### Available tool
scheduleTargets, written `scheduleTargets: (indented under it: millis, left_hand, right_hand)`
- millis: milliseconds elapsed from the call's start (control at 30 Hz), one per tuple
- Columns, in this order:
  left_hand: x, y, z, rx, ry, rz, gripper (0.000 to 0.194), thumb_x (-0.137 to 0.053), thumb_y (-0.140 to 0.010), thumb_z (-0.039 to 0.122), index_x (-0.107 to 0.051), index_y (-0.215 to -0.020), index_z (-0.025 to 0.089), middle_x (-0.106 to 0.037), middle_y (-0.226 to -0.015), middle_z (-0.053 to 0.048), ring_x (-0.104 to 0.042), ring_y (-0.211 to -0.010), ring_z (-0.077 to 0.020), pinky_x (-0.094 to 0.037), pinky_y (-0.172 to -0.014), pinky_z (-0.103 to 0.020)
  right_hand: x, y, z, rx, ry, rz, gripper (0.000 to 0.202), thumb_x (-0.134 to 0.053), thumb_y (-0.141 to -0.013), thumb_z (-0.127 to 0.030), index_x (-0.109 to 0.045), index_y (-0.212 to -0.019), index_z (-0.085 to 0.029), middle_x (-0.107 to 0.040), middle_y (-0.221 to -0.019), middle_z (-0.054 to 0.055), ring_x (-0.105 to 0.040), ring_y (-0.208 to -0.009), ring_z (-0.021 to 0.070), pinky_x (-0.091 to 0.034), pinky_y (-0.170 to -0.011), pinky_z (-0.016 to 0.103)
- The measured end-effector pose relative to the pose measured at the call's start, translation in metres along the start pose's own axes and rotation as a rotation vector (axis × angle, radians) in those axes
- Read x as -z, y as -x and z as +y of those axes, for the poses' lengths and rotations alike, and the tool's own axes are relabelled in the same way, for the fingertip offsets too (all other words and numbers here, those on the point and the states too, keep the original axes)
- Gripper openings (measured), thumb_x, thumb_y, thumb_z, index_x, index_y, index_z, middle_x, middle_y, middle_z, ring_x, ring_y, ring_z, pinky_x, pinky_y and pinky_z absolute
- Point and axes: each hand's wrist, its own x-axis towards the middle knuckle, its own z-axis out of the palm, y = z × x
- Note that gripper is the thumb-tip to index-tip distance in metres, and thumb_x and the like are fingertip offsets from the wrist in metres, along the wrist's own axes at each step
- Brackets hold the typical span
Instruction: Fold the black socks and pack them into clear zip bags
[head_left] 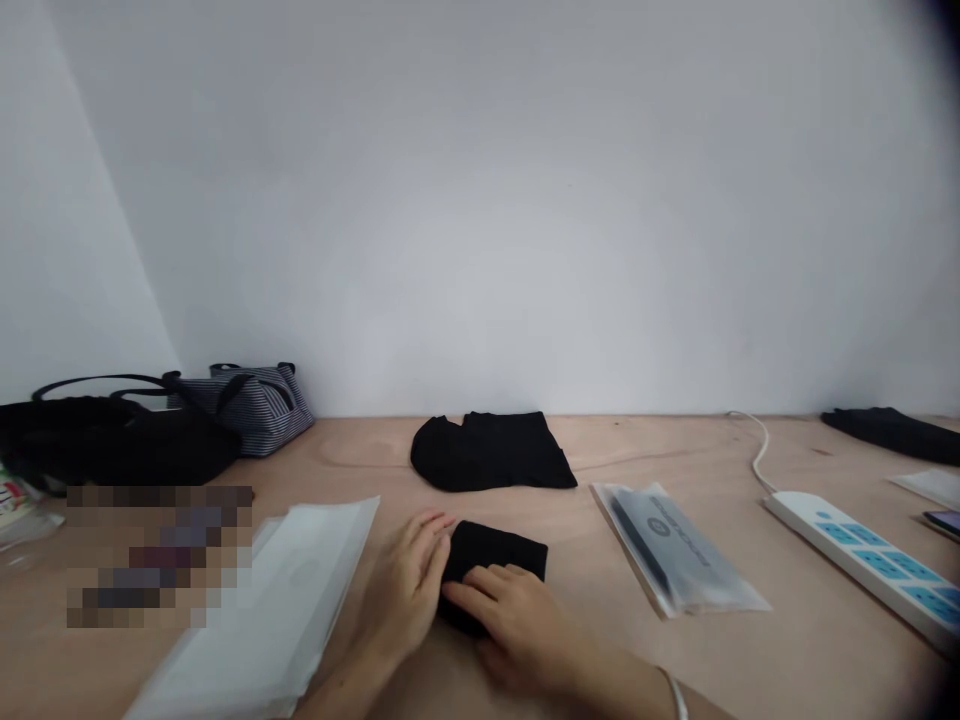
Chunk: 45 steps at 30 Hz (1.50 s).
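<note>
A small folded black cloth [501,545] lies on the wooden table in front of me. My left hand [409,585] stands along its left edge, fingers stretched out and touching the fabric. Across the near part of the cloth rests my right hand [517,615], its fingers spread over the top and its palm partly covering it. The right thumb is hard to make out. Just beyond, a larger black cloth piece [499,452] lies flat with a rounded left end.
White translucent bags [277,590] lie to the left; a frosted bag [675,545] with dark contents is at right. A white power strip [862,555] trails a cord. A striped bag [262,405] and black bag [112,440] stand far left, black fabric [892,432] far right.
</note>
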Motion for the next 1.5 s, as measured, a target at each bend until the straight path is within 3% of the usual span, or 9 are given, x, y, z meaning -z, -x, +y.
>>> scheduleTargets:
  millis: [200, 433, 567, 700, 867, 1000, 1200, 1333, 1500]
  left_hand:
    - [0.007, 0.007, 0.014, -0.248, -0.170, -0.485, 0.047, -0.045, -0.084, 0.039, -0.035, -0.129, 0.032, -0.034, -0.138, -0.001, -0.027, -0.126, -0.0249, -0.021, -0.103, -0.048]
    - [0.008, 0.007, -0.001, -0.170, -0.162, -0.708, 0.039, -0.035, -0.089, 0.034, -0.034, -0.128, 0.036, -0.027, -0.140, 0.002, -0.019, -0.130, -0.0214, -0.019, -0.103, -0.047]
    - [0.012, 0.005, 0.003, -0.166, -0.118, -0.729, 0.045, -0.043, -0.085, 0.041, -0.035, -0.128, 0.035, -0.028, -0.140, 0.000, -0.018, -0.130, -0.0234, -0.014, -0.104, -0.050]
    - [0.019, 0.005, 0.009, -0.192, -0.114, -0.705, 0.078, -0.070, -0.058, 0.045, -0.037, -0.128, 0.031, -0.031, -0.139, -0.005, -0.020, -0.128, -0.0322, -0.007, -0.102, -0.057]
    - [0.019, 0.006, 0.008, -0.077, 0.151, -0.469, 0.048, -0.059, -0.067, 0.020, -0.053, -0.114, 0.029, -0.059, -0.113, -0.002, -0.052, -0.107, -0.0241, -0.038, -0.094, -0.041]
    - [0.006, 0.006, 0.003, 0.100, 0.421, -0.326, 0.041, -0.054, -0.075, 0.023, -0.048, -0.116, 0.025, -0.059, -0.112, -0.004, -0.054, -0.103, -0.0204, -0.046, -0.086, -0.033]
    - [-0.007, 0.006, -0.003, 0.010, 0.002, -0.151, 0.032, -0.047, -0.083, 0.032, -0.052, -0.113, 0.023, -0.057, -0.112, -0.007, -0.052, -0.106, -0.0228, -0.041, -0.091, -0.040]
    - [-0.004, 0.009, 0.000, -0.219, -0.246, -0.260, 0.040, -0.038, -0.088, 0.034, -0.039, -0.128, 0.029, -0.038, -0.136, -0.002, -0.031, -0.125, -0.0225, -0.026, -0.103, -0.043]
    - [-0.015, 0.016, -0.015, -0.235, -0.366, -0.477, 0.049, -0.030, -0.091, 0.039, -0.018, -0.136, 0.027, -0.024, -0.142, -0.002, -0.021, -0.129, -0.0209, -0.022, -0.104, -0.042]
  right_hand:
    - [-0.008, 0.037, 0.036, -0.125, -0.030, 0.026, 0.083, -0.056, -0.070, -0.042, -0.018, -0.137, -0.011, -0.018, -0.142, 0.015, -0.014, -0.128, 0.0300, -0.015, -0.103, 0.046]
    - [-0.014, 0.045, 0.037, -0.109, 0.006, -0.064, 0.056, -0.038, -0.084, -0.036, -0.028, -0.135, -0.014, -0.025, -0.140, 0.013, -0.012, -0.130, 0.0270, -0.010, -0.105, 0.046]
    - [-0.013, 0.032, 0.037, -0.066, 0.072, -0.051, 0.042, -0.044, -0.076, -0.022, -0.050, -0.116, -0.009, -0.046, -0.126, 0.016, -0.032, -0.122, 0.0257, -0.018, -0.104, 0.039]
    - [-0.008, 0.025, 0.045, -0.105, -0.010, 0.000, 0.033, -0.049, -0.066, -0.016, -0.055, -0.098, -0.015, -0.060, -0.099, 0.009, -0.050, -0.100, 0.0218, -0.028, -0.097, 0.036]
    - [0.009, 0.032, 0.052, -0.242, -0.502, 0.184, 0.021, -0.045, -0.077, -0.024, -0.050, -0.098, -0.019, -0.059, -0.084, 0.002, -0.054, -0.076, 0.0161, -0.043, -0.068, 0.027]
    - [0.007, 0.032, 0.058, -0.337, -0.815, 0.282, 0.022, -0.043, -0.082, -0.028, -0.046, -0.103, -0.020, -0.057, -0.087, 0.001, -0.055, -0.078, 0.0150, -0.045, -0.066, 0.025]
    - [-0.006, 0.032, 0.067, -0.443, -0.272, 0.361, 0.028, -0.047, -0.078, -0.022, -0.051, -0.105, -0.016, -0.054, -0.103, 0.010, -0.050, -0.098, 0.0214, -0.040, -0.086, 0.036]
    - [0.003, 0.033, 0.057, -0.167, -0.096, 0.309, 0.042, -0.044, -0.083, -0.029, -0.043, -0.124, -0.018, -0.043, -0.128, 0.009, -0.033, -0.120, 0.0216, -0.024, -0.101, 0.040]
    - [0.004, 0.031, 0.049, -0.005, -0.120, -0.027, 0.055, -0.033, -0.086, -0.050, -0.029, -0.134, -0.023, -0.026, -0.141, 0.007, -0.016, -0.130, 0.0246, -0.009, -0.104, 0.046]
